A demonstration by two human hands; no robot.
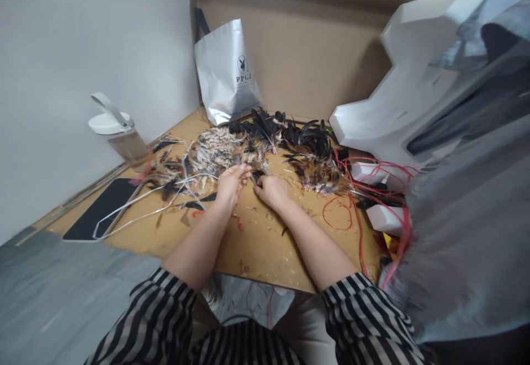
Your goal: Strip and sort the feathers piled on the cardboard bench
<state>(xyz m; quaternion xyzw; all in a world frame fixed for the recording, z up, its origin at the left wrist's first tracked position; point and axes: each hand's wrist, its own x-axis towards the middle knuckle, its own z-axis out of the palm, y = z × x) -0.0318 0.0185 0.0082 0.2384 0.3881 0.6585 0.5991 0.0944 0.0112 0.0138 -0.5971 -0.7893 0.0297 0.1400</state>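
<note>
Left hand [230,184] and right hand [270,189] pinched a dark feather [255,176] mid-board, bare board [265,243] toward near edge, feather pile [265,144] crowding behind; fingertip grip too small to resolve.

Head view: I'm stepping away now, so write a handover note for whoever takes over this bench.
Left hand and right hand: close together over the brown wooden board, pinching a small dark feather between the fingertips.
Mottled pale feather pile lies behind the left hand; black glossy feather pile behind the right.
Red thin cords lie loose to the right.
What is sorted or left cannot be told.
</note>
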